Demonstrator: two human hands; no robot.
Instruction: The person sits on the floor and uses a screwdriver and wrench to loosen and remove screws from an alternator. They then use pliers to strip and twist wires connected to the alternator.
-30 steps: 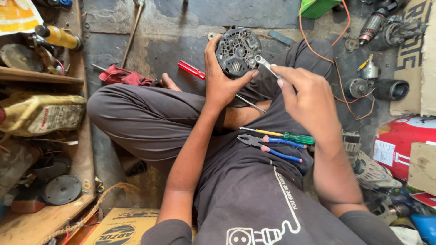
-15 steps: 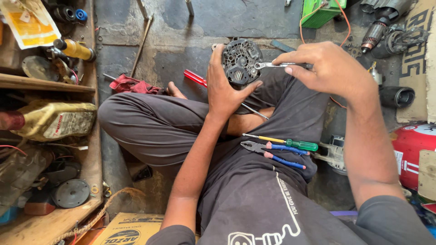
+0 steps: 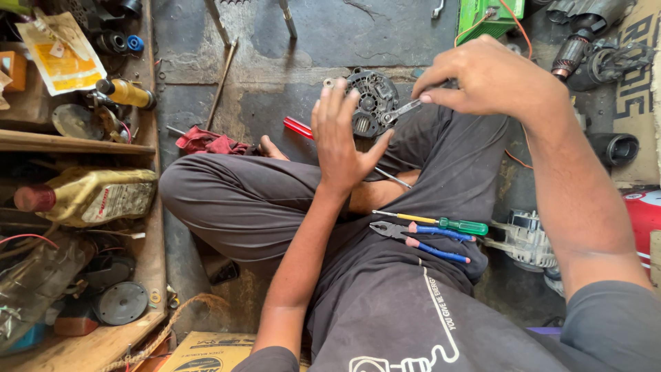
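I sit cross-legged on a concrete floor. My left hand (image 3: 341, 141) grips a round dark alternator (image 3: 372, 102) and holds it up over my knee. My right hand (image 3: 489, 79) is closed on a slim metal wrench (image 3: 401, 110) whose tip sits against the alternator's right side. On my lap lie blue-handled pliers (image 3: 420, 241) and a green-handled screwdriver (image 3: 441, 222). A red-handled screwdriver (image 3: 298, 127) lies on the floor just behind my left hand.
A wooden shelf (image 3: 76, 145) at left carries an oil bottle (image 3: 93, 196), a yellow can (image 3: 127, 93), discs and wires. A red rag (image 3: 206, 142) lies by my knee. A second alternator (image 3: 527, 241), motor parts (image 3: 592, 48) and a green box (image 3: 490, 15) lie to the right.
The view has shifted, so hands and alternator sit lower in the frame. My right hand has swung the wrench from the upper right side of the alternator down toward its right edge.
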